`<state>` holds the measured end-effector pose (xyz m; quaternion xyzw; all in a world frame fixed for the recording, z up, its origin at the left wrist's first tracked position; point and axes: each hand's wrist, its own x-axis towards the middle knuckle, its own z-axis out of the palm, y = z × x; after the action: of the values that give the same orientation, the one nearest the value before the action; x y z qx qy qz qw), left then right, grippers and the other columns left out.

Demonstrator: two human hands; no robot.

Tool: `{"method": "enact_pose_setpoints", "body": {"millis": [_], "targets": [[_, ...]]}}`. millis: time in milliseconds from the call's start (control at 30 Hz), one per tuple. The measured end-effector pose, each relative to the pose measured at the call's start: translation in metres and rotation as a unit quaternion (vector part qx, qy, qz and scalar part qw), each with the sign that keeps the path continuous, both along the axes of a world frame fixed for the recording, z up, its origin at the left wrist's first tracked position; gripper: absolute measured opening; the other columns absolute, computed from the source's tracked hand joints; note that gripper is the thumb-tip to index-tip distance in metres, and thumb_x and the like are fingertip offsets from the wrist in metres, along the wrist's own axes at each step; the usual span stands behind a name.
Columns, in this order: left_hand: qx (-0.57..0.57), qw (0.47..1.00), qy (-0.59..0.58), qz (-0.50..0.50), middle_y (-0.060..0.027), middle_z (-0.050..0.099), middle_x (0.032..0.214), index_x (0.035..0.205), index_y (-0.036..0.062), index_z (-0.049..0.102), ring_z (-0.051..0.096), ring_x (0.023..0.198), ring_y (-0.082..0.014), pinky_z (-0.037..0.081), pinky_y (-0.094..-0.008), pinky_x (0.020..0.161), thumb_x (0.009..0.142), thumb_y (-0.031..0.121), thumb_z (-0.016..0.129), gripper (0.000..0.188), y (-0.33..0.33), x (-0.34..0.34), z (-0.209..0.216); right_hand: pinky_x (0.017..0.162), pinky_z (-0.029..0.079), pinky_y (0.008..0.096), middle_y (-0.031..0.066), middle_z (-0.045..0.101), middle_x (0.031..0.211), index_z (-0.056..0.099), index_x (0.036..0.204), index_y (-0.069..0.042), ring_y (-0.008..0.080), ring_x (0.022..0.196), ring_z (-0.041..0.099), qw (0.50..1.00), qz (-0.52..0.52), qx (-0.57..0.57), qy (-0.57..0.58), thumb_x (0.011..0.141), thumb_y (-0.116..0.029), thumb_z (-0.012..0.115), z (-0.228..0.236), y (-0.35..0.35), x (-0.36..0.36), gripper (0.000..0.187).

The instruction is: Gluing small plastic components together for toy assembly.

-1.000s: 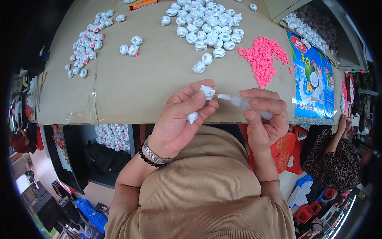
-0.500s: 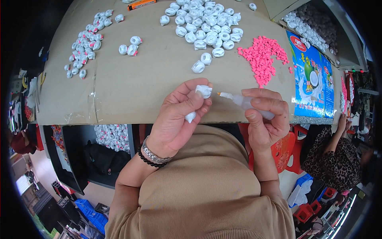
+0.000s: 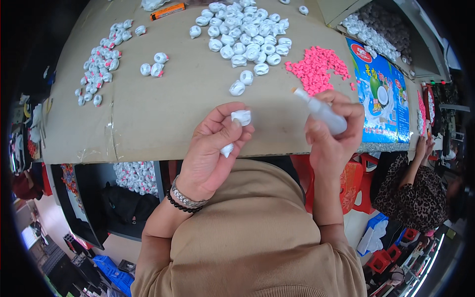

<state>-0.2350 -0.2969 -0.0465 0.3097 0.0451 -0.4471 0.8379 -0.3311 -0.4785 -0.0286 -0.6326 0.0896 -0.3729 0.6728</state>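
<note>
My left hand (image 3: pixel 213 143) pinches a small white cat-head-shaped piece (image 3: pixel 242 117) between thumb and fingertips. A second white piece (image 3: pixel 227 150) is tucked in its lower fingers. Wrapped round a translucent squeeze bottle (image 3: pixel 326 116) is my right hand (image 3: pixel 339 131), a short way to the right. The bottle's narrow tip (image 3: pixel 299 92) points up and to the left, apart from the white piece. Beyond my hands lies a heap of white pieces (image 3: pixel 247 37), two of them nearer me. A pile of small pink bits (image 3: pixel 319 69) is just past the bottle.
White pieces with pink bits (image 3: pixel 101 64) cluster at the far left, with a few more (image 3: pixel 156 66) beside them. An orange tube-like item (image 3: pixel 167 11) lies at the back. A blue printed sheet (image 3: pixel 378 94) covers the table's right. An open drawer (image 3: pixel 133 198) hangs below left.
My right hand has drawn the bottle away from the white piece and tilted its tip upward. My left hand still holds both pieces, slightly further left in the picture. The whole view has shifted a little.
</note>
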Motion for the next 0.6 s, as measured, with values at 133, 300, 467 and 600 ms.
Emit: {"method": "enact_pose_setpoints", "body": {"millis": [133, 300, 467, 600], "targets": [[0.004, 1.000, 0.004, 0.000, -0.0113, 0.060, 0.113, 0.119, -0.0005, 0.056, 0.056, 0.091, -0.0163, 0.048, -0.0244, 0.081, 0.091, 0.005, 0.059, 0.029, 0.001, -0.001, 0.001, 0.060, 0.052, 0.0257, 0.0095, 0.054, 0.099, 0.051, 0.097, -0.001, 0.0138, 0.079, 0.058, 0.995, -0.036, 0.055, 0.078, 0.071, 0.008, 0.068, 0.008, -0.036, 0.007, 0.032], [0.008, 1.000, 0.008, -0.008, -0.0111, 0.061, 0.112, 0.120, -0.0018, 0.055, 0.057, 0.092, -0.0167, 0.049, -0.0244, 0.082, 0.091, 0.005, 0.059, 0.031, 0.002, -0.002, 0.001, 0.063, 0.048, 0.0273, 0.0019, 0.056, 0.085, 0.056, 0.092, -0.001, 0.0110, 0.077, 0.056, 0.954, -0.106, -0.106, 0.258, 0.071, 0.006, 0.070, -0.003, -0.061, 0.016, 0.026], [0.003, 1.000, 0.009, -0.009, -0.0106, 0.061, 0.112, 0.121, -0.0016, 0.055, 0.058, 0.093, -0.0176, 0.050, -0.0251, 0.083, 0.091, 0.006, 0.059, 0.031, 0.005, -0.003, -0.001, 0.066, 0.046, 0.0383, 0.0120, 0.059, 0.083, 0.062, 0.085, -0.002, 0.0273, 0.073, 0.058, 0.845, -0.090, -0.407, 0.334, 0.070, -0.003, 0.072, 0.002, -0.070, 0.018, 0.019], [-0.002, 1.000, 0.012, -0.017, -0.0110, 0.061, 0.113, 0.121, -0.0016, 0.055, 0.058, 0.093, -0.0177, 0.050, -0.0249, 0.082, 0.091, 0.006, 0.058, 0.030, 0.005, -0.004, -0.001, 0.066, 0.046, 0.0419, 0.0122, 0.060, 0.085, 0.067, 0.085, -0.003, 0.0310, 0.077, 0.061, 0.805, -0.088, -0.460, 0.364, 0.071, -0.008, 0.073, 0.007, -0.063, 0.016, 0.016]]}}
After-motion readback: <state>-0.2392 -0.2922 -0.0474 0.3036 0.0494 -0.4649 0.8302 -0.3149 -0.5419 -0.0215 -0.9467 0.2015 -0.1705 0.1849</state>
